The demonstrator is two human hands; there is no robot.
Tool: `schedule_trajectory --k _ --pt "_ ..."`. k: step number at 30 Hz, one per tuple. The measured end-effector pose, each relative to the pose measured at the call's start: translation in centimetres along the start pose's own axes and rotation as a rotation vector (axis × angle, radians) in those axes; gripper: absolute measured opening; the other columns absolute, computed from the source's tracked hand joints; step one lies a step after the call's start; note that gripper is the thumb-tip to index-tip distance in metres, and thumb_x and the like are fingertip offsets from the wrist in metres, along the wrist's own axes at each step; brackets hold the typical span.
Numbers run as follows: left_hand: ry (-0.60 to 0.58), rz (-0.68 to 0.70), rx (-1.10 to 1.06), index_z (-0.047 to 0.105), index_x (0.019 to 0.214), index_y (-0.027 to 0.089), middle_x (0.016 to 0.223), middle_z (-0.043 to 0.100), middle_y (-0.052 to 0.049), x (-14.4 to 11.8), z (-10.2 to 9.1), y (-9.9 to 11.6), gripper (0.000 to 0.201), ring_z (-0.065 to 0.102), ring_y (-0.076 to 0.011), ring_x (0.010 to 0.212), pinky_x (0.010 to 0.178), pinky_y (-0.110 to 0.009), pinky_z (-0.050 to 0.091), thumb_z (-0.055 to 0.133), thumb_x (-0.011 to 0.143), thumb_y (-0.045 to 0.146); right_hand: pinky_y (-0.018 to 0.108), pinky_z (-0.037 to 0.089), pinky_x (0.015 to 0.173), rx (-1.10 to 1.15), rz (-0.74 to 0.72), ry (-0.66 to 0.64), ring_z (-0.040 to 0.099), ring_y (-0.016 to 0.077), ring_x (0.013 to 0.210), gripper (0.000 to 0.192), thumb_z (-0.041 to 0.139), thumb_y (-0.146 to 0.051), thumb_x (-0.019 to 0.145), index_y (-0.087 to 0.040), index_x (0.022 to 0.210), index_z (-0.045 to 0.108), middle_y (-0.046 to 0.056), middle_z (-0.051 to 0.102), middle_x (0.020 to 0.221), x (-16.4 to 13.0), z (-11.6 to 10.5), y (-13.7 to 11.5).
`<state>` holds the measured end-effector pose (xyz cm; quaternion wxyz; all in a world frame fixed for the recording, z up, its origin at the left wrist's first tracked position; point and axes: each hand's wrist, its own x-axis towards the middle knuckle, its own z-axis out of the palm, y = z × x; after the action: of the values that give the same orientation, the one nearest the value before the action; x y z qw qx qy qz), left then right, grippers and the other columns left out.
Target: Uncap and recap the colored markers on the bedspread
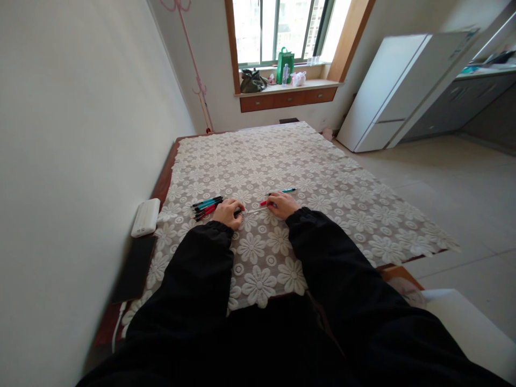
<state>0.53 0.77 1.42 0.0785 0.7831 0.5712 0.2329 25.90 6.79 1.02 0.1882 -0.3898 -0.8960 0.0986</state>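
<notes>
My left hand [228,213] rests low over the tablecloth, its fingers curled round a small dark piece [237,213] that I cannot make out. Just to its left lies a pile of pens [207,205], several in teal, red and black. My right hand [284,205] is closed, and the end of a red pen [263,203] shows at its fingertips. Between the two hands runs a thin whitish rod [257,210], close to the cloth; whether either hand grips it is unclear. A teal pen [288,190] lies just beyond my right hand.
A flowered lace tablecloth [250,247] covers the table. Along the wall on the left are a white box-shaped device [145,217], a black flat object [135,269] and a white cable [117,328]. Past the table stand a window ledge with bags and a white fridge [397,91].
</notes>
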Motion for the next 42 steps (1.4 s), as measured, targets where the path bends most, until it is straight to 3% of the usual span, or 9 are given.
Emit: schedule_trajectory --k 10,19,23,29,42 --pt "0.033 -0.018 -0.073 0.067 0.091 0.02 0.095 0.069 -0.006 0.2 0.3 -0.5 0.03 0.064 -0.0225 0.091 0.089 -0.037 0.052 0.052 0.07 0.004 0.031 0.044 0.085 -0.021 0.064 -0.008 0.06 0.0203 0.094 0.012 0.059 -0.02 0.089 -0.019 0.09 0.071 0.007 0.067 0.097 -0.1 -0.3 0.8" --pt "0.044 0.079 -0.171 0.066 0.084 0.02 0.098 0.069 -0.006 0.4 0.6 -0.8 0.021 0.064 -0.0217 0.098 0.095 -0.037 0.052 0.049 0.079 0.008 0.031 0.043 0.087 0.035 -0.071 0.063 0.058 0.0201 0.096 0.012 0.059 -0.02 0.09 -0.021 0.093 0.07 0.005 0.067 0.099 0.0 0.1 -0.2" --pt "0.074 0.077 -0.165 0.067 0.081 0.021 0.102 0.069 -0.005 0.2 0.5 -0.4 0.021 0.064 -0.0212 0.103 0.099 -0.037 0.051 0.053 0.075 0.007 0.031 0.043 0.089 0.067 -0.11 0.058 0.058 0.0194 0.097 0.012 0.058 -0.019 0.091 -0.021 0.093 0.07 0.006 0.067 0.099 0.0 0.2 -0.7" --pt "0.057 0.085 -0.1 0.072 0.082 0.021 0.108 0.07 -0.007 0.0 0.6 -0.4 0.01 0.063 -0.0245 0.104 0.098 -0.041 0.05 0.066 0.074 0.022 0.032 0.042 0.088 -0.017 -0.014 0.029 0.057 0.0208 0.095 0.008 0.062 -0.022 0.088 -0.021 0.089 0.069 0.005 0.067 0.097 0.0 0.4 -0.1" --pt "0.042 0.076 -0.089 0.073 0.079 0.022 0.108 0.071 -0.005 0.0 0.7 -0.4 0.008 0.063 -0.0242 0.104 0.099 -0.041 0.05 0.066 0.076 0.024 0.031 0.043 0.088 0.03 -0.024 0.067 0.056 0.0196 0.095 0.008 0.062 -0.021 0.09 -0.021 0.089 0.069 0.005 0.067 0.097 0.0 0.5 -0.5"
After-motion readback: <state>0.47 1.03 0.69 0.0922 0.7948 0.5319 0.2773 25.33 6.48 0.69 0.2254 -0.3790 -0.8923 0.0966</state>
